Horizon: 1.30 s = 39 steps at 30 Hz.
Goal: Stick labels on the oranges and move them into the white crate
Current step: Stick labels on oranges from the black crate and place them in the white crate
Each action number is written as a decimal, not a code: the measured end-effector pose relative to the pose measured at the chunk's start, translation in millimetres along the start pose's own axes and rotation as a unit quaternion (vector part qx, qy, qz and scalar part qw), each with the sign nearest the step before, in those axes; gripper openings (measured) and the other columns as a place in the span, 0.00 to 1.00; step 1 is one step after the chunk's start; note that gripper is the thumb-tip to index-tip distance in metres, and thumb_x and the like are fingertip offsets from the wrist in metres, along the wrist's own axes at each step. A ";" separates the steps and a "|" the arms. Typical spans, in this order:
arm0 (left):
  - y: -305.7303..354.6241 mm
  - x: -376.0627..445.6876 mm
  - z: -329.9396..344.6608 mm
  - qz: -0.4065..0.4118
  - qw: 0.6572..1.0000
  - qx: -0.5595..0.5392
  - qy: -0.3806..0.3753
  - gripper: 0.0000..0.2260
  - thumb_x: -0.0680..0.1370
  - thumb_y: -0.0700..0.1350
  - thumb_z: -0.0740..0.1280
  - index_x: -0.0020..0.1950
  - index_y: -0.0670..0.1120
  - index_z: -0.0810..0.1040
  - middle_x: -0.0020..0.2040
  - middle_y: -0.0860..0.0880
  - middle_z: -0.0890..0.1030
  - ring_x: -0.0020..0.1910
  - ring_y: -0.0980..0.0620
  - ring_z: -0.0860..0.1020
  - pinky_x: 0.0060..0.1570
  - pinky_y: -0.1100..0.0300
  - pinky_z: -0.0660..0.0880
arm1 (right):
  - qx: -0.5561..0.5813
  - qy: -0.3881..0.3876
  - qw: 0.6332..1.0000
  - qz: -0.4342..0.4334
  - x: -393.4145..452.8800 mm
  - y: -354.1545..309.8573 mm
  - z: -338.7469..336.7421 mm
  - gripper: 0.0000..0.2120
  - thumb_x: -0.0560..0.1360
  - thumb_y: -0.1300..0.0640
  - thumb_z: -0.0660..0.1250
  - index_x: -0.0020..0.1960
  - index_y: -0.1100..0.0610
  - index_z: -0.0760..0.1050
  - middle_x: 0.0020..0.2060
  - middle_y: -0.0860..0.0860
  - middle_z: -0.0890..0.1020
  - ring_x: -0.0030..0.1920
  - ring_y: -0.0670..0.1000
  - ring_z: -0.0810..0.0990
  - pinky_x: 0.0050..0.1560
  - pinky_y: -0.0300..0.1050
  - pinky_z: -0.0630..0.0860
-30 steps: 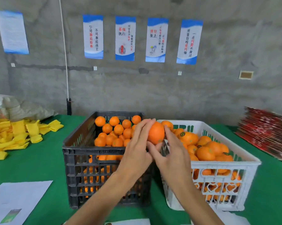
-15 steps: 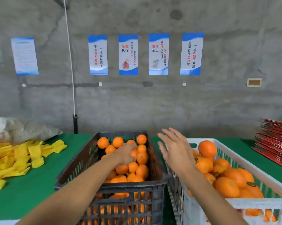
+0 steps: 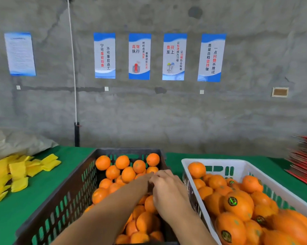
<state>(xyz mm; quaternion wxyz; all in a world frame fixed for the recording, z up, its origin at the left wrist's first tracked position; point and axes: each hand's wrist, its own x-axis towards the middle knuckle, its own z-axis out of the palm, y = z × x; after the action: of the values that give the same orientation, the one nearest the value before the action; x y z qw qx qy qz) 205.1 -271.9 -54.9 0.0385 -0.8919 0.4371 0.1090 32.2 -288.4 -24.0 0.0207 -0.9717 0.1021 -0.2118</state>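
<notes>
A black crate in the middle holds several unlabelled oranges. To its right stands the white crate, filled with oranges that carry round dark labels. My left hand reaches in over the right side of the black crate, and its fingers are mostly hidden. My right hand lies against it, fingers curled downward, just left of the white crate's wall. What either hand holds is hidden where the two meet.
Yellow foam sleeves lie piled on the green table at the left, with a whitish sack behind them. A red stack of flat sheets sits at the far right. A concrete wall with posters rises behind.
The labelled orange held by both hands a second ago now lies in the white crate. My right hand dropped from above the crates to join my left hand in the black crate.
</notes>
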 end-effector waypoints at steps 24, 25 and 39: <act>62.3 -331.0 121.0 0.177 0.816 -0.254 0.488 0.33 0.72 0.54 0.74 0.76 0.54 0.69 0.69 0.59 0.74 0.54 0.71 0.74 0.49 0.75 0.70 | 0.414 0.301 0.859 -0.018 -216.6 -66.8 0.2 0.19 0.78 0.41 0.71 0.65 0.49 0.81 0.62 0.43 0.80 0.64 0.50 0.79 0.61 0.41 0.76; 62.9 -332.7 140.5 0.164 0.830 -0.261 0.465 0.33 0.73 0.54 0.73 0.77 0.54 0.69 0.69 0.59 0.74 0.55 0.69 0.75 0.50 0.73 0.72 | 0.418 0.277 0.865 0.000 -230.6 -66.5 13.6 0.20 0.78 0.40 0.71 0.65 0.49 0.81 0.62 0.42 0.80 0.64 0.48 0.79 0.62 0.40 0.76; 72.9 -337.7 299.0 0.011 0.952 -0.143 0.269 0.30 0.82 0.46 0.66 0.82 0.48 0.57 0.78 0.49 0.58 0.62 0.45 0.73 0.61 0.54 0.75 | 0.295 -0.211 0.930 -0.060 -341.4 -30.8 103.7 0.29 0.75 0.30 0.68 0.72 0.41 0.75 0.75 0.32 0.67 0.76 0.34 0.60 0.78 0.41 0.58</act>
<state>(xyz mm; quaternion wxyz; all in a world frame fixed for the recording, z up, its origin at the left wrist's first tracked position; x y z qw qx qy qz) -101.1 -7.2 -266.9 -0.2096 -0.8794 0.4211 -0.0732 -222.4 -187.9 -254.8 0.3148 -0.9484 -0.0306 -0.0228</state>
